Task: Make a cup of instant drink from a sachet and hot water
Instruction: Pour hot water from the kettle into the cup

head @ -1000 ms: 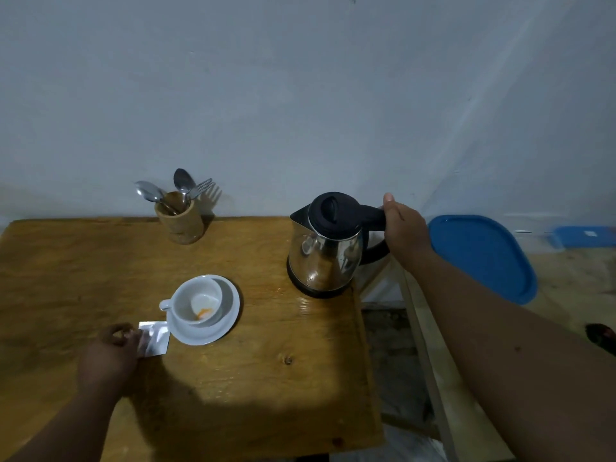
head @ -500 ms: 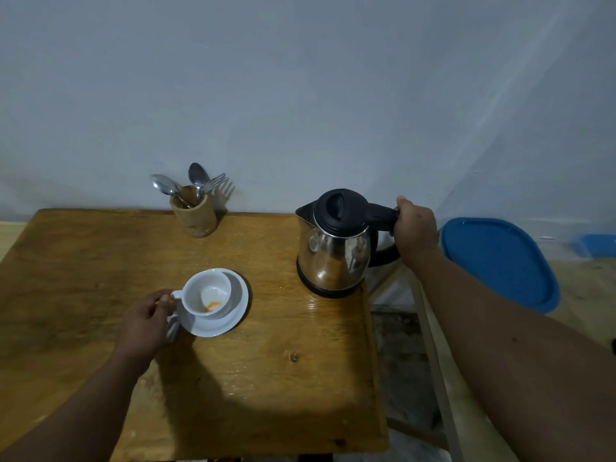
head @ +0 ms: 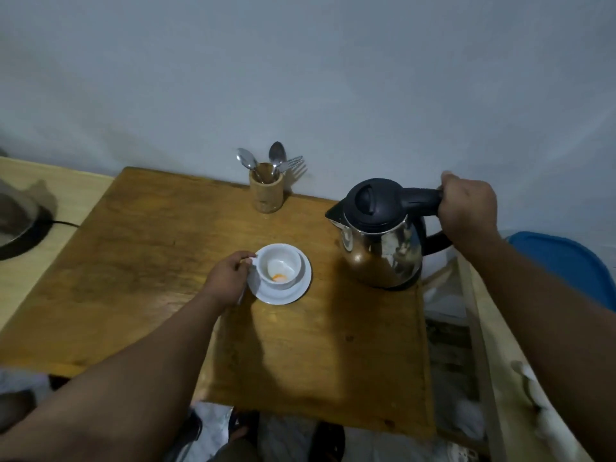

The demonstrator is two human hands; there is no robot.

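Observation:
A white cup [head: 282, 265] stands on a white saucer [head: 301, 288] in the middle of the wooden table [head: 140, 261]. Orange powder lies at the cup's bottom. My left hand [head: 228, 278] pinches the cup's handle on its left side. A steel kettle [head: 383, 241] with a black lid stands at the table's right edge, spout pointing left. My right hand [head: 466, 208] is wrapped around its black handle. The sachet is hidden under my left hand, only a pale sliver showing.
A wooden holder [head: 266, 191] with spoons and a fork stands at the table's back by the wall. A blue lid [head: 566, 265] lies to the right on a lower surface. A dark round appliance with a cord [head: 20, 228] sits at far left.
My left hand left the sachet and took the cup's handle. My right hand closed fully round the kettle handle. The view shifted, so the table now sits more to the right.

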